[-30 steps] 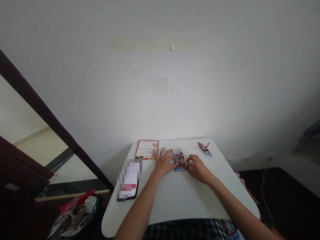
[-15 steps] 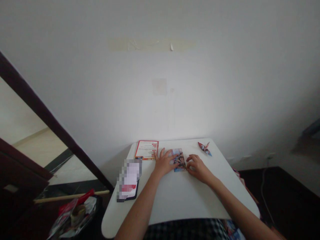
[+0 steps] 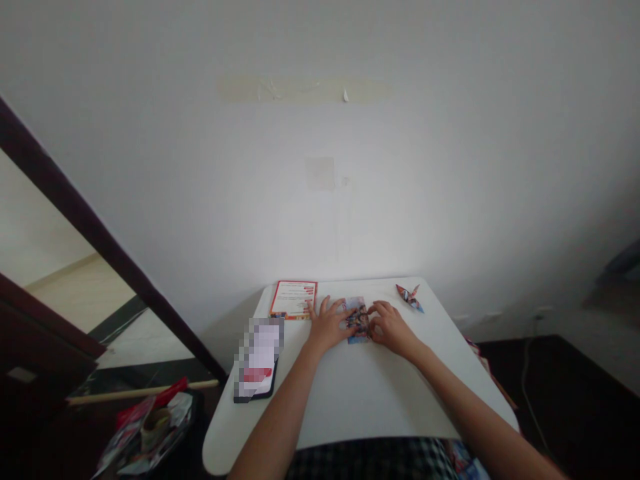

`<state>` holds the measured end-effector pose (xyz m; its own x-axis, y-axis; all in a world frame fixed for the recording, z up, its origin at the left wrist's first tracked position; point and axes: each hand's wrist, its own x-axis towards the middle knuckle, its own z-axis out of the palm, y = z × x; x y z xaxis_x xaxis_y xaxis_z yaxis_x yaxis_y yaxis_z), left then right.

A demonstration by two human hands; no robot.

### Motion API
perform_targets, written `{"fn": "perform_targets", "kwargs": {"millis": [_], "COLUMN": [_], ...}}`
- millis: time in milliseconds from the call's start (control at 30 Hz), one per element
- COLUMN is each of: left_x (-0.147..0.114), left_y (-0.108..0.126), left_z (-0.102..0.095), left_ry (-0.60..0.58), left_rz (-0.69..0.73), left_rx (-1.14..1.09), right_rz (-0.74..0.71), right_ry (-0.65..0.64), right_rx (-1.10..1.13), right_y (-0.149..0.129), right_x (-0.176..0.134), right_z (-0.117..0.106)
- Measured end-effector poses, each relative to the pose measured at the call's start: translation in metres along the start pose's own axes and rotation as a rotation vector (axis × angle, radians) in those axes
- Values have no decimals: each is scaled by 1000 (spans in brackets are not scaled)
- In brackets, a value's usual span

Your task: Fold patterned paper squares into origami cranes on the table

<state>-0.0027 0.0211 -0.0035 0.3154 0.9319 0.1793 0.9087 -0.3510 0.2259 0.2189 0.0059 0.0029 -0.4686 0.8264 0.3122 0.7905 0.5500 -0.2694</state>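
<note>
A small printed sheet of paper (image 3: 357,337) with a colourful picture lies on the white table. My left hand (image 3: 327,327) rests with fingers spread, some of them flat across the sheet's left part. At the sheet's right edge, my right hand (image 3: 393,331) has its thumb and fingertips pinched together on the paper. A folded paper figure (image 3: 410,298), pointed like an origami bird, sits at the table's far right. Behind my left hand lies a red-bordered printed card (image 3: 295,297); my left fingertips come close to its right edge.
A phone (image 3: 259,363) with a blurred-out screen lies on the left of the white table (image 3: 360,407). The table's far edge meets a wall (image 3: 430,167). On the floor at lower left is a bin (image 3: 155,433) with rubbish, beside a wooden stick (image 3: 200,385).
My right hand has shifted slightly left, its fingers now further over the sheet's right edge. My left hand stays in place.
</note>
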Motion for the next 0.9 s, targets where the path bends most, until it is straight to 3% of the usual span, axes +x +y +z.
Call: {"fn": "perform_targets", "kwargs": {"millis": [900], "left_x": [0], "left_y": [-1], "left_z": [-1], "left_ry": [2], "left_rz": [24], "left_rx": [4], "right_rz": [104], "right_ry": [14], "right_rx": [-167], "right_y": [15], "right_x": [61], "right_z": [2]}}
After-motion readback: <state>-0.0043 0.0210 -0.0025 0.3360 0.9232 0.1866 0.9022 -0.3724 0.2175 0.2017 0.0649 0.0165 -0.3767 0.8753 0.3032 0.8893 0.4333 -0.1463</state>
